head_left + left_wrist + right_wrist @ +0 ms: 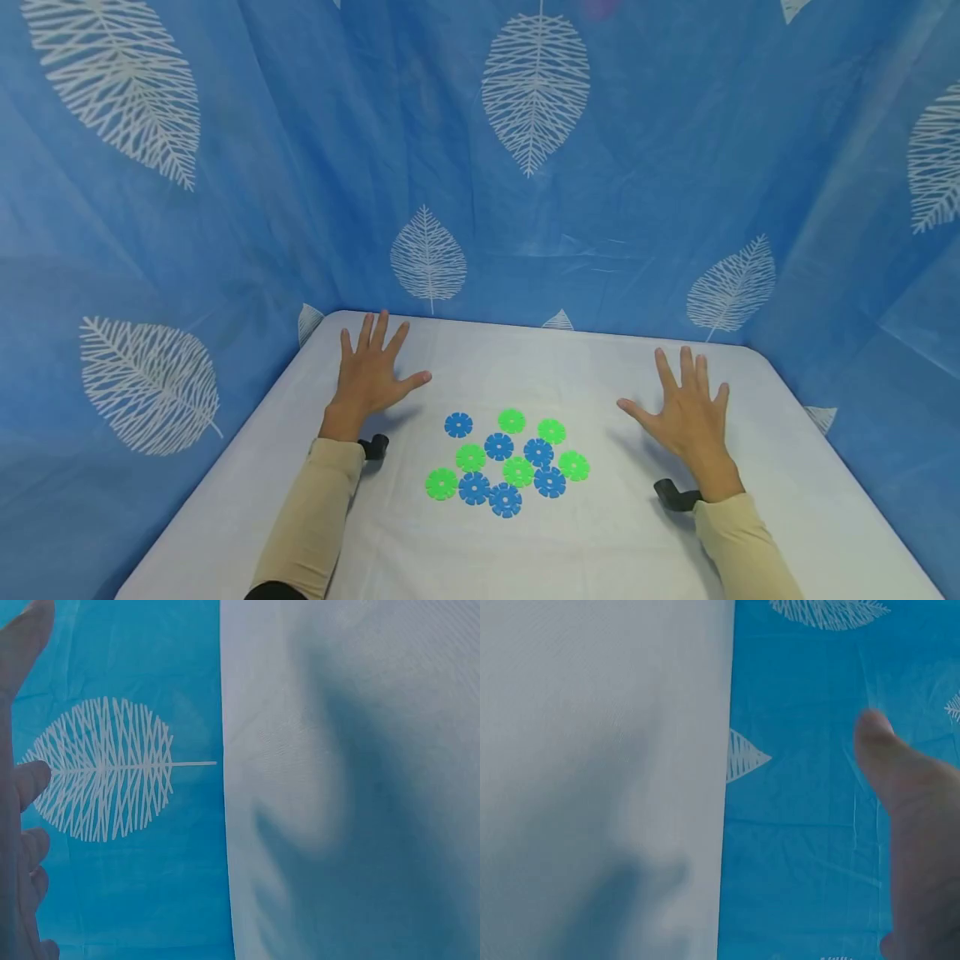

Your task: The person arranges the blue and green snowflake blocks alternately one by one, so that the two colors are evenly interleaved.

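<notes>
Left hand (367, 380) and right hand (687, 418) splay, seemingly palms down.

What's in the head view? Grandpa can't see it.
A person's left hand and right hand hover, fingers spread, on either side of blue notched discs and green notched discs on a white tablecloth. Behind hangs a blue curtain with white leaves.

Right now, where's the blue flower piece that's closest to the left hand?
In the head view, that blue piece lies left of centre on the white tabletop, to the right of the left hand, just behind a green piece.
</notes>
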`<state>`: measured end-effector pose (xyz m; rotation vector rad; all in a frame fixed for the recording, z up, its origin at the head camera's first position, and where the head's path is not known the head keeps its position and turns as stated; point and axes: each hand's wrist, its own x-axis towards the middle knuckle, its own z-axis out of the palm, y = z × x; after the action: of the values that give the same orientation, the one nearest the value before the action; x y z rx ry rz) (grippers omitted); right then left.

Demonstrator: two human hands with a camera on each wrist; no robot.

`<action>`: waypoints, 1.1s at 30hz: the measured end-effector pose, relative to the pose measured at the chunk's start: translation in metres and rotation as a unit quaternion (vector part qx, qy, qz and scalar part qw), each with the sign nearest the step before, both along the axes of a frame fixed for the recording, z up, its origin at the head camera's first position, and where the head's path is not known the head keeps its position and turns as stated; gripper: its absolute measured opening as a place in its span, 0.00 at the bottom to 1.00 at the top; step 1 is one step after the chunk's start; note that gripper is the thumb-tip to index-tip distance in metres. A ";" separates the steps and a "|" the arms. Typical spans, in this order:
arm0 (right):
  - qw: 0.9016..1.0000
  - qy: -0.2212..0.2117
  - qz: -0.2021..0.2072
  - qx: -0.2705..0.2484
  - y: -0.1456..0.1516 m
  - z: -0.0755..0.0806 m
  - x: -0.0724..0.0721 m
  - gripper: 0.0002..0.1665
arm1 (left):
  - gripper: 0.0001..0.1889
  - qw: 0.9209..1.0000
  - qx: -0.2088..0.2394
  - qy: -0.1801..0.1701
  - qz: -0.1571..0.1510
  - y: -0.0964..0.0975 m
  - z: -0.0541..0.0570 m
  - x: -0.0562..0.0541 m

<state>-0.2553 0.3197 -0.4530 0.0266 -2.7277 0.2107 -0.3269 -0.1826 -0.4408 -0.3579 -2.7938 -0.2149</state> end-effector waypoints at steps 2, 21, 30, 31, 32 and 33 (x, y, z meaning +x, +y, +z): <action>1.000 0.000 0.005 -0.010 -0.002 0.002 0.001 0.61 | 0.54 1.000 0.008 0.008 -0.002 0.000 0.002 0.001; 0.976 -0.076 0.089 -0.182 -0.027 0.011 0.011 0.44 | 0.43 0.978 0.188 -0.030 -0.084 0.005 -0.001 0.005; 0.939 -0.133 0.156 -0.276 -0.037 -0.003 0.015 0.34 | 0.37 0.958 0.240 -0.095 -0.128 0.016 -0.020 0.007; 0.933 -0.143 0.163 -0.286 -0.039 -0.003 0.016 0.33 | 0.36 0.953 0.248 -0.103 -0.136 0.018 -0.021 0.008; 0.927 -0.153 0.168 -0.297 -0.041 -0.004 0.017 0.32 | 0.35 0.949 0.257 -0.112 -0.142 0.019 -0.022 0.008; 0.922 -0.164 0.172 -0.306 -0.042 -0.004 0.017 0.31 | 0.35 0.945 0.266 -0.123 -0.146 0.021 -0.023 0.009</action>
<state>-0.2383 0.2776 -0.4568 0.3183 -2.8268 1.2581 -0.3179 -0.1618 -0.4640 -0.6373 -2.7507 -1.1226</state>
